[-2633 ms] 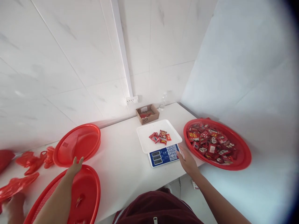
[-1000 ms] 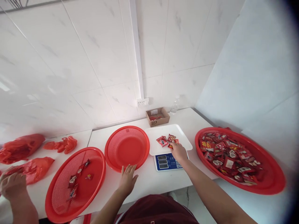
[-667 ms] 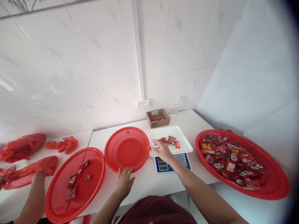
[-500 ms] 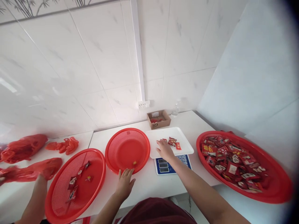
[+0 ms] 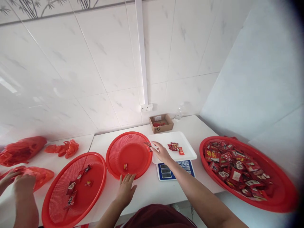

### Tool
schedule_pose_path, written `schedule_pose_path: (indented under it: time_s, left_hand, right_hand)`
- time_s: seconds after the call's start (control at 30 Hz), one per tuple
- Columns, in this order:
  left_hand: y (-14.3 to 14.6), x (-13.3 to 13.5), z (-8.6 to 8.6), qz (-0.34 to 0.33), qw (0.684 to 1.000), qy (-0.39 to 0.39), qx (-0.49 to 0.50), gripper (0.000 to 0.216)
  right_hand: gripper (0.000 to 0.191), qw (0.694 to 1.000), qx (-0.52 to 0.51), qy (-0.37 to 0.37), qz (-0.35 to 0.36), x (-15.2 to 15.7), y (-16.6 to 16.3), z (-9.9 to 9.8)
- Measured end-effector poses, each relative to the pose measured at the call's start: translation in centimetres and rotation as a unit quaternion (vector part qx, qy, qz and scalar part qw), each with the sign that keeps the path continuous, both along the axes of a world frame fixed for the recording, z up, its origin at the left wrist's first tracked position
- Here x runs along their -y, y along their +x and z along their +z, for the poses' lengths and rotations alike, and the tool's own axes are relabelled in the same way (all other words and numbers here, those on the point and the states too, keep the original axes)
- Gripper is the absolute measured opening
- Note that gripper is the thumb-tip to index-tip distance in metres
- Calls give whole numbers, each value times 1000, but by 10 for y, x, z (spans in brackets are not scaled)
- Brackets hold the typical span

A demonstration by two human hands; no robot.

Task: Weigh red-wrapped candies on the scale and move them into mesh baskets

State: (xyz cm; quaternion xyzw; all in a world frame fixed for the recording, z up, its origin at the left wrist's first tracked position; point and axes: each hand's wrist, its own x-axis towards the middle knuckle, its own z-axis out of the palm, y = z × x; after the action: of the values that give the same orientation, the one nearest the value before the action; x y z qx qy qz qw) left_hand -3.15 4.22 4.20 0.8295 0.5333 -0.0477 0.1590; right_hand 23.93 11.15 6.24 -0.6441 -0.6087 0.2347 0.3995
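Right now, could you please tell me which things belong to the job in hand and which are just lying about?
In use: right hand holding a packet, left hand by middle basket, scale, loose packets.
Lying about: cardboard box, bottle, red bags, left basket.

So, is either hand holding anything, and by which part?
The right hand pinches a small red packet by one edge, over the rim of the middle basket. The left hand holds nothing, lying flat on the table.
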Motion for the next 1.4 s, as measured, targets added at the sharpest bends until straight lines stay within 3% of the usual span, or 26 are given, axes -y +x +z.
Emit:
schedule_pose_path:
  time_s: [0.1,0.2,0.3,0.37,0.57,0.7,0.83,0.93,1.07,1.2,1.4]
  left_hand:
    - [0,0,-1,3,1000,-1,3,47]
    - [0,0,-2,3,1000,-8,8,48]
    - [1,1,0,9,1000,-14,10,50]
    - [2,1,5,12,1000,-25,8,51]
    - [6,3,12,23,999,-45,14,54]
    - [5,4,3,33,998,-44,35,55]
    - [2,4,-5,29,997,-49,56,55]
    - [1,5,-7,32,996,-51,61,56]
    - [0,7,-3,31,996,-48,71,55]
    - [0,9,2,27,995,-52,77,53]
    - [-1,8,-1,24,995,-52,87,52]
  right_hand:
    - [48,989,137,-18,-62,-6,12,3]
    - [53,947,243,-148,-150,-3,42,-10]
    - [53,921,248,-243,-178,5,67,-30]
    - [46,920,264,-237,-166,11,73,-41]
    - [36,934,320,-103,-124,23,81,-59]
    - [35,953,269,-73,-117,20,102,-73]
    - [37,964,169,-59,-196,6,105,-79]
    - [39,979,65,-26,-190,-9,75,-65]
    - [42,995,-74,-45,-56,-21,16,-33]
    - [52,991,-109,-80,1,-20,-25,-18]
    - [60,937,-273,-218,-26,-20,-42,-29]
